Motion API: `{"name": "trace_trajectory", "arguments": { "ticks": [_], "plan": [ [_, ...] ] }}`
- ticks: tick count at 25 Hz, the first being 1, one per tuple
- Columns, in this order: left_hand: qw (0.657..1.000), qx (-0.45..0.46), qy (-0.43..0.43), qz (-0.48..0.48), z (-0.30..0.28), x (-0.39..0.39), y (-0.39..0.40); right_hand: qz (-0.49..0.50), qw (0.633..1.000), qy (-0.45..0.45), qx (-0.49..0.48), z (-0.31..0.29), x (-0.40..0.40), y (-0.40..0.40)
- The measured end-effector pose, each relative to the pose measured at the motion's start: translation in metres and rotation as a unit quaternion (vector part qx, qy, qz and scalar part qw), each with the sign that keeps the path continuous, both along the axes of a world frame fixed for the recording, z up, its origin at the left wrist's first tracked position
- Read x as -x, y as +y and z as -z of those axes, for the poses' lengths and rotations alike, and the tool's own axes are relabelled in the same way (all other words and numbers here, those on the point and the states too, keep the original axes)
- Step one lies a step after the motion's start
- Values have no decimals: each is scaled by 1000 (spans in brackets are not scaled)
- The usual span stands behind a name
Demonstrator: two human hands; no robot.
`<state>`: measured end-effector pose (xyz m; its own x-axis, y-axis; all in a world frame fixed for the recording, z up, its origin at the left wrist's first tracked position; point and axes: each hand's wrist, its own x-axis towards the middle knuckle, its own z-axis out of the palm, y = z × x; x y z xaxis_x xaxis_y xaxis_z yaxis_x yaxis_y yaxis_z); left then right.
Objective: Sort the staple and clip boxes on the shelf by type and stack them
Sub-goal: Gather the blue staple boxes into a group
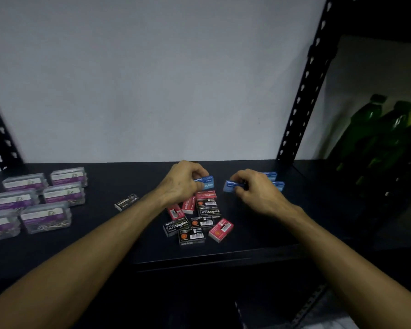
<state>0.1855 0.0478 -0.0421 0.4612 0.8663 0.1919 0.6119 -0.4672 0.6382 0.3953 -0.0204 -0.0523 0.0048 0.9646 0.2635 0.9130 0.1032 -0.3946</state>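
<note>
My left hand [184, 182] grips a blue staple box [207, 182] above the mixed pile on the black shelf [138, 184]. My right hand [256, 188] holds another blue staple box [231, 185] just to its right. Beyond my right hand lie more blue boxes [274, 180]. Below the hands lie several red staple boxes [221, 229] and black staple boxes [176, 226] in a loose pile. One black box [126, 202] lies apart to the left. Several clear clip boxes with purple labels [45, 216] are grouped at the far left.
Black perforated uprights [304, 91] rise at the right and left of the shelf against a pale wall. Green bottles [370, 129] stand in the bay to the right. The shelf's front edge [214, 255] runs below the pile.
</note>
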Motion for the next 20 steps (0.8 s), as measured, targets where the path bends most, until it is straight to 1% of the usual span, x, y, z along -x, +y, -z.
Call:
{"name": "trace_trajectory", "arguments": {
  "ticks": [4, 8, 13, 20],
  "plan": [
    [999, 8, -17, 41, 4, -60, -6, 73, 997, -3, 10, -2, -51, -16],
    [998, 5, -3, 58, 16, -100, -11, 111, 994, -8, 20, 4, -81, -27],
    [998, 7, 20, 65, 27, -127, -19, 127, 991, -1, 37, 16, -103, -32],
    [997, 21, 31, 70, 35, -138, -24, 122, 991, -2, 47, 23, -112, -28]
  ]
}}
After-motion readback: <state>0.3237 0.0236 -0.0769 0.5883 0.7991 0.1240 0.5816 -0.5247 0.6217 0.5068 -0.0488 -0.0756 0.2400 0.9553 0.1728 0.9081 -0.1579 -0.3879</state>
